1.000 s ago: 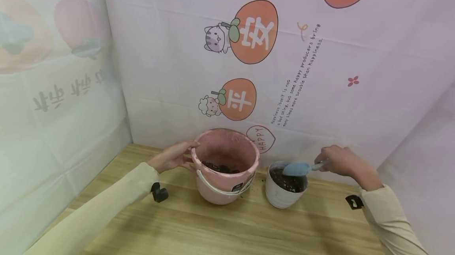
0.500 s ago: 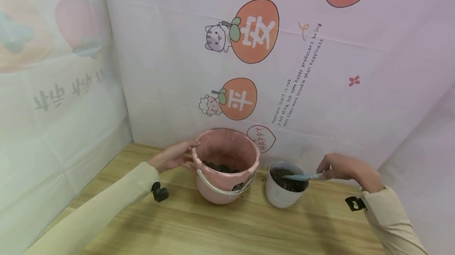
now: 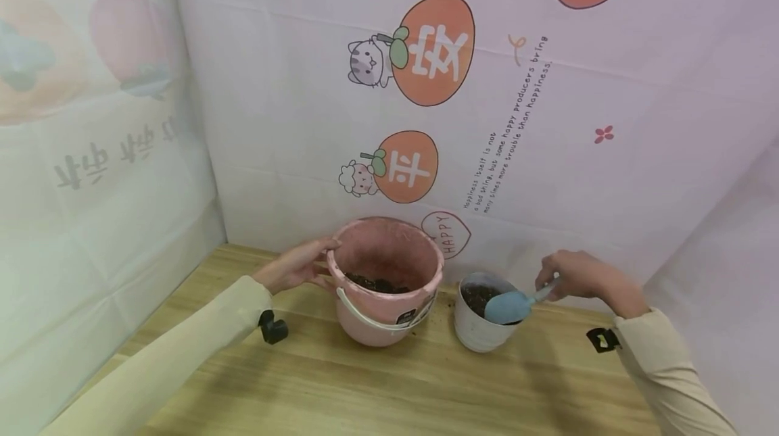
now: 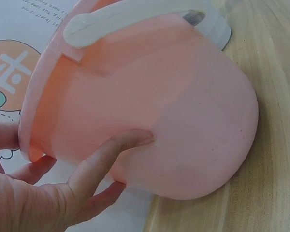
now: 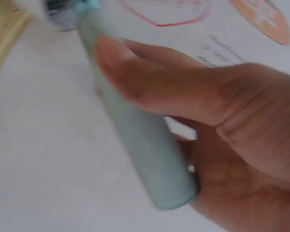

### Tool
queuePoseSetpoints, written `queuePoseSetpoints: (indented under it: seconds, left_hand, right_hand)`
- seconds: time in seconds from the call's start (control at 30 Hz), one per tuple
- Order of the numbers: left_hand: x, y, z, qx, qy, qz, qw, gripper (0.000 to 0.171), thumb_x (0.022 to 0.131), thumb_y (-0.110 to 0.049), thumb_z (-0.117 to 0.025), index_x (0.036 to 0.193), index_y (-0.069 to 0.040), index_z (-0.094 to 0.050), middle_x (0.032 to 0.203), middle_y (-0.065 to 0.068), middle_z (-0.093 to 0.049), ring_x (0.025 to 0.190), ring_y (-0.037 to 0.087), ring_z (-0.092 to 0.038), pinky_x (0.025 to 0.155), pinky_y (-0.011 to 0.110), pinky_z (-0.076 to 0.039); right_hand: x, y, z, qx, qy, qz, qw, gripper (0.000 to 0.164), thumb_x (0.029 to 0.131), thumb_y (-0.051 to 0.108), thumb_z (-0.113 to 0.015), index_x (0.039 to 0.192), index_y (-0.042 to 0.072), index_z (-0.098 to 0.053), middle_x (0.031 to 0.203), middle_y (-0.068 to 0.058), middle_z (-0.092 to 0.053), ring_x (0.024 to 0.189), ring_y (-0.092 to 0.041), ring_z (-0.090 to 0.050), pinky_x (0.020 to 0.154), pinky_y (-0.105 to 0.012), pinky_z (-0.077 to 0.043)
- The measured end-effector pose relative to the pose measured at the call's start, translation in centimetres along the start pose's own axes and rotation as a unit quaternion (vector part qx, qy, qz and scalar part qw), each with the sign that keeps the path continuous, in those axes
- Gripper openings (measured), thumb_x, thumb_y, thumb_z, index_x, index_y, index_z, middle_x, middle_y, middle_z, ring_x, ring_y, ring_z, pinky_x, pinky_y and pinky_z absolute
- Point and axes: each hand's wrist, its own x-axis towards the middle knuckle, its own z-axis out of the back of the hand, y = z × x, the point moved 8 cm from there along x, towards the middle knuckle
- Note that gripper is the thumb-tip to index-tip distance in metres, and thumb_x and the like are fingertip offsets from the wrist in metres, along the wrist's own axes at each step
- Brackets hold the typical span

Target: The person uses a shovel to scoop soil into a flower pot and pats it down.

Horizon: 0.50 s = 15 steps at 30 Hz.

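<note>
My left hand [image 3: 298, 265] holds the pink bucket [image 3: 389, 247] at its left rim, and the left wrist view shows fingers spread against the outer wall. Dark soil [image 3: 377, 284] lies in the bottom of that bucket, which has a white carrying handle. To its right stands a white flowerpot [image 3: 475, 334] with dark soil [image 3: 478, 295] inside. My right hand [image 3: 578, 277] grips a light blue garden trowel [image 3: 510, 307] by its handle, thumb along it in the right wrist view. The trowel's blade overlaps the pot's opening near the front right rim.
Both containers stand on a wooden table [image 3: 365, 395] close to a white printed sheet [image 3: 292, 118] behind them. Another sheet [image 3: 109, 233] hangs at the left. A few soil crumbs dot the wood between bucket and pot.
The trowel's blade has turned from edge-on to broad side in view and shifted toward the pot's front rim. My right hand has risen slightly and moved left. My left hand stays on the bucket.
</note>
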Motion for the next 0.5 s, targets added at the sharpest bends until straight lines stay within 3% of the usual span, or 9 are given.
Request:
queuePoseSetpoints:
  seconds: [0.23,0.5]
  left_hand:
    - [0.0,-0.1,0.1,0.006,-0.001,-0.003,1.0,0.062,0.111,-0.022,-0.042,0.164,0.002,-0.022,0.159,0.036,-0.024,0.144,0.061,-0.033,0.096,0.062,-0.061]
    - [-0.2,0.0,0.0,0.006,0.001,-0.004,1.0,0.063,0.111,-0.023,-0.042,0.165,0.0,-0.021,0.158,0.035,-0.025,0.142,0.061,-0.035,0.093,0.061,-0.063]
  right_hand:
    - [1.5,-0.6,-0.4,-0.095,-0.103,0.011,0.99,0.022,0.077,0.007,-0.089,0.096,0.017,-0.085,0.088,0.005,-0.069,0.079,-0.019,-0.055,0.063,-0.032,-0.04]
    - [1.1,-1.2,-0.4,-0.094,-0.104,0.004,0.99,0.014,0.08,0.009,-0.087,0.091,0.017,-0.084,0.084,0.004,-0.067,0.074,-0.016,-0.054,0.059,-0.031,-0.043]
